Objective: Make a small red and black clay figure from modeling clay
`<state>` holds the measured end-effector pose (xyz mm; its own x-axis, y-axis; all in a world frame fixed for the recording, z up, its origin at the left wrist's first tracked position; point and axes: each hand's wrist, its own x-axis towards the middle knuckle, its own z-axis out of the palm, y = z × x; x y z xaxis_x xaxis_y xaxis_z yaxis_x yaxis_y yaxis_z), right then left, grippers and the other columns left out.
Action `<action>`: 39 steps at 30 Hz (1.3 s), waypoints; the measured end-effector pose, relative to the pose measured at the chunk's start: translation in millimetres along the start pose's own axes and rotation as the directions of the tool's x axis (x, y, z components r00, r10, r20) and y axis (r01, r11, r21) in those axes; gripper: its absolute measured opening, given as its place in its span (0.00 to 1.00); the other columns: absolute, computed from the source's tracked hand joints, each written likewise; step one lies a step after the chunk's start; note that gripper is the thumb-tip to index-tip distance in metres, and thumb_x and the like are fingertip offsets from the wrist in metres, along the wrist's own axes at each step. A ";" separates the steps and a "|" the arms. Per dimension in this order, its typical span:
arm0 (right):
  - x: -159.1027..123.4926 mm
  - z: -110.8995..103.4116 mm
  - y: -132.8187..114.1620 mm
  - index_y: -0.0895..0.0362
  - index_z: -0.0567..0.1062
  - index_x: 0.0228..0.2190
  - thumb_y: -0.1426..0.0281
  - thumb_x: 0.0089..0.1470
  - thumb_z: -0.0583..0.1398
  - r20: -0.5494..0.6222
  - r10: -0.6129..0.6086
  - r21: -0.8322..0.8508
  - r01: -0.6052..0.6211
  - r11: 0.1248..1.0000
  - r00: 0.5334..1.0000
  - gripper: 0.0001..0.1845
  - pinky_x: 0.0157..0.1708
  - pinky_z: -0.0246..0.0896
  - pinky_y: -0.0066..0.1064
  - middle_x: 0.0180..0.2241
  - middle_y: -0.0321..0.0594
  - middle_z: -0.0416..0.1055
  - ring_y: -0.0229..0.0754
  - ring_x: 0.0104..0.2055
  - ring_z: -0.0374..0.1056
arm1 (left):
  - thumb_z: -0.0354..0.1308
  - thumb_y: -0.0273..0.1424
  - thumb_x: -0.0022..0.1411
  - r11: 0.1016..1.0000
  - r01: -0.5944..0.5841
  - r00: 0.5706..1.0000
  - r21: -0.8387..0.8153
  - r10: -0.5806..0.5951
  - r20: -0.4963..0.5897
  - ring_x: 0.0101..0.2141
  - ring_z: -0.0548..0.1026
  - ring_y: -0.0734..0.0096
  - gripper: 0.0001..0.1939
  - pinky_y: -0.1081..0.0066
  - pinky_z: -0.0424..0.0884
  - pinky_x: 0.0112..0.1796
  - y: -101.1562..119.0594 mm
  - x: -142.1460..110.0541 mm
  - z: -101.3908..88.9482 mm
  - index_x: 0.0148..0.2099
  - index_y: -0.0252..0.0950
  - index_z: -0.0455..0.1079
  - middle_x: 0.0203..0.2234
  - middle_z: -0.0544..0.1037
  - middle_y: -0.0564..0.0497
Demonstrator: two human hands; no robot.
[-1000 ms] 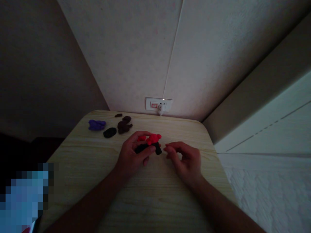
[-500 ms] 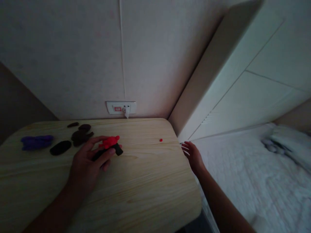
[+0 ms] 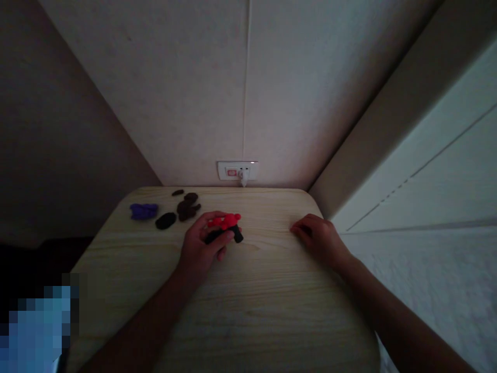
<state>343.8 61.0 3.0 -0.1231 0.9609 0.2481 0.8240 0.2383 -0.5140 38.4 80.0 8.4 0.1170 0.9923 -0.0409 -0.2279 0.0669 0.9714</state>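
My left hand [image 3: 202, 241] is closed around a small figure, which looks like modelling clay. Its upper part is a bright red lump [image 3: 231, 221] with little knobs, lying on a black piece [image 3: 238, 236] that my thumb presses from the near side. Over the right part of the table, my right hand [image 3: 320, 238] has thumb and fingers drawn together in a pinch, low at the wood. The fingertips are where a tiny red ball lay earlier. That ball is hidden now, so I cannot tell whether it is between them.
Left of my left hand, a purple lump [image 3: 143, 211], a flat black oval [image 3: 165, 220] and several dark brown pieces [image 3: 188, 208] lie on the wooden table [image 3: 256, 311]. Behind it, the wall carries a socket with a plug [image 3: 243, 177]. A pale cabinet [image 3: 388, 171] stands to the right.
My right hand has come from beyond the table's right edge onto the wood and closed to a pinch. The red ball is out of sight. My view has turned left; my left hand keeps its grip.
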 end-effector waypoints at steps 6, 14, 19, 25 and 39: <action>19.5 14.2 -58.3 0.56 0.79 0.32 0.57 0.58 0.66 0.047 0.169 0.463 -0.171 0.870 0.985 0.15 0.21 0.64 0.30 0.22 0.38 0.76 0.40 0.22 0.70 | 0.72 0.31 0.54 0.998 -0.040 0.997 -0.046 0.042 0.063 0.15 0.66 0.83 0.20 0.79 0.63 0.16 -3.6 2.3 -0.4 0.49 0.37 0.72 0.34 0.83 0.49; 51.5 54.3 -123.7 0.57 0.81 0.33 0.60 0.46 0.74 0.000 0.328 0.908 -0.137 0.396 0.945 0.16 0.38 0.79 0.35 0.29 0.41 0.82 0.40 0.28 0.78 | 0.72 0.32 0.52 0.991 -0.037 0.996 -0.126 0.047 0.077 0.15 0.67 0.83 0.22 0.78 0.62 0.16 -2.9 3.4 -2.8 0.49 0.37 0.72 0.28 0.80 0.54; 47.8 80.4 -98.9 0.58 0.82 0.31 0.60 0.43 0.76 0.000 0.431 0.934 -0.154 0.322 0.902 0.17 0.29 0.76 0.28 0.27 0.40 0.81 0.37 0.25 0.76 | 0.72 0.31 0.52 0.984 -0.043 0.995 -0.175 0.058 0.082 0.15 0.67 0.83 0.21 0.77 0.62 0.16 -5.1 4.9 -4.1 0.48 0.38 0.72 0.28 0.78 0.56; 46.4 92.1 -84.6 0.56 0.85 0.35 0.62 0.42 0.77 0.014 0.433 0.912 -0.189 0.364 0.901 0.18 0.34 0.76 0.28 0.29 0.38 0.83 0.38 0.28 0.78 | 0.72 0.32 0.52 0.982 -0.041 0.994 -0.186 0.058 0.089 0.15 0.66 0.83 0.22 0.78 0.62 0.16 -3.0 5.4 -2.4 0.49 0.37 0.72 0.26 0.77 0.57; 45.1 87.2 -99.9 0.57 0.81 0.30 0.68 0.43 0.73 0.080 0.344 0.868 -0.235 0.437 0.936 0.10 0.33 0.74 0.30 0.28 0.40 0.83 0.41 0.29 0.78 | 0.74 0.33 0.49 0.988 -0.015 0.997 -0.155 0.026 0.069 0.15 0.66 0.83 0.25 0.78 0.61 0.16 -2.0 7.3 -4.2 0.49 0.38 0.72 0.26 0.78 0.57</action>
<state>207.7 92.8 -6.0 0.1238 0.9923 -0.0103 -0.0910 0.0010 -0.9959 35.7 87.6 5.1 0.1774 0.9841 0.0007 -0.3767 0.0672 0.9239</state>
